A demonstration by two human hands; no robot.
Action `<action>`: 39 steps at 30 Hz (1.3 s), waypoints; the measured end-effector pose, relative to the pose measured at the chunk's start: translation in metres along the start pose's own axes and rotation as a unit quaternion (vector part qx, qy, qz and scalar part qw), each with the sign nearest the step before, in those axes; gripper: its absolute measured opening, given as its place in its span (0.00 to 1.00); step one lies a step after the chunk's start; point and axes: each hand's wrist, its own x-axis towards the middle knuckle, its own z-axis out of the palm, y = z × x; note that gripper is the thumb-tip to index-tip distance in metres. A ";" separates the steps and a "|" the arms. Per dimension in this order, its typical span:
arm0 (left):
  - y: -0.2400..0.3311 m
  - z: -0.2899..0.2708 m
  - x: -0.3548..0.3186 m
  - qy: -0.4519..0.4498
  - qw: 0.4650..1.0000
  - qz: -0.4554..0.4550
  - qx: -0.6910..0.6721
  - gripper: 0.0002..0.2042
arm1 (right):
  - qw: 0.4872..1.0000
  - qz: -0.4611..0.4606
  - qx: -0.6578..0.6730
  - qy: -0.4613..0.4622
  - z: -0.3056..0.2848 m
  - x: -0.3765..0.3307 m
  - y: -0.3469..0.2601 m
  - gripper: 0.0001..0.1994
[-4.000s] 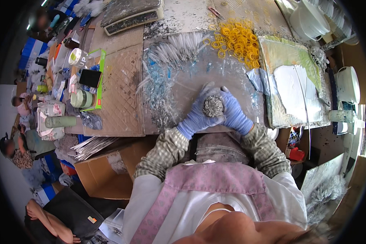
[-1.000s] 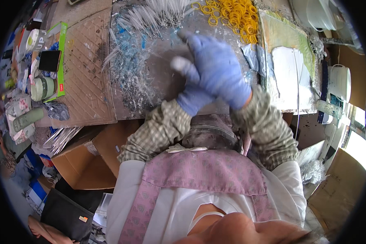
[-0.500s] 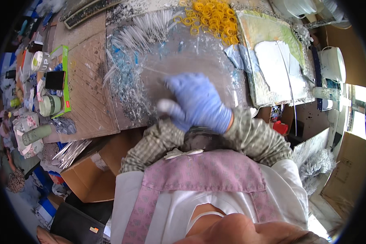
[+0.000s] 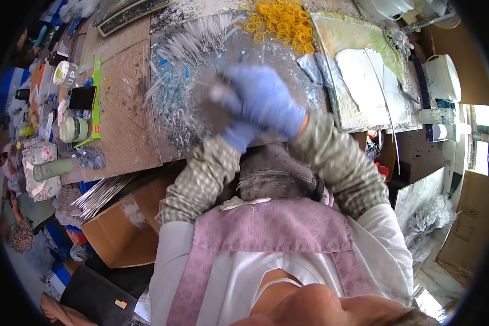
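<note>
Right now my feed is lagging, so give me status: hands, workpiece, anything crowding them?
Right hand over left hand, both gloved, blurred. Held item hidden. Clear sticks and yellow rings beyond.

Yellow rings point(image 4: 281, 20), cardboard box point(image 4: 122, 231)

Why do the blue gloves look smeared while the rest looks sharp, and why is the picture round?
Head view: the gloved right hand and left hand are motion-blurred; the yellow rings stay crisp; fisheye bending curves the table edges; daylight glares at right.
</note>
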 end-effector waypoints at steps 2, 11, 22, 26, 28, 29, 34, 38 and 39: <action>-0.013 0.023 0.029 0.002 1.000 -0.010 -0.016 0.17 | 0.995 0.042 0.064 0.070 -0.020 0.011 -0.003 0.31; -0.001 -0.012 -0.006 0.009 0.994 -0.056 -0.092 0.15 | 0.973 -0.139 0.036 0.179 0.005 -0.010 -0.003 0.36; 0.003 -0.035 -0.031 -0.002 0.977 -0.113 -0.180 0.14 | 0.950 -0.202 0.032 0.237 -0.011 -0.006 -0.004 0.37; 0.011 -0.013 -0.025 -0.010 0.967 -0.142 -0.210 0.14 | 0.988 0.073 -0.002 -0.134 0.001 0.001 -0.008 0.34; 0.001 -0.022 -0.018 -0.015 0.963 -0.148 -0.226 0.13 | 0.968 -0.175 0.078 0.162 0.023 -0.013 0.022 0.37; -0.004 -0.037 -0.021 -0.016 0.960 -0.154 -0.235 0.13 | 0.945 -0.122 0.254 0.165 0.017 -0.025 0.022 0.39; -0.009 -0.118 -0.043 0.231 0.939 -0.193 -0.165 0.17 | 0.984 -0.027 -0.098 0.147 0.079 -0.070 0.098 0.46; -0.010 -0.162 -0.067 0.343 0.915 -0.164 -0.135 0.16 | 0.974 -0.023 -0.157 0.160 0.105 -0.016 0.095 0.46; -0.008 -0.161 -0.063 0.343 0.915 -0.160 -0.138 0.16 | 0.969 -0.042 -0.153 0.187 0.113 0.005 0.086 0.46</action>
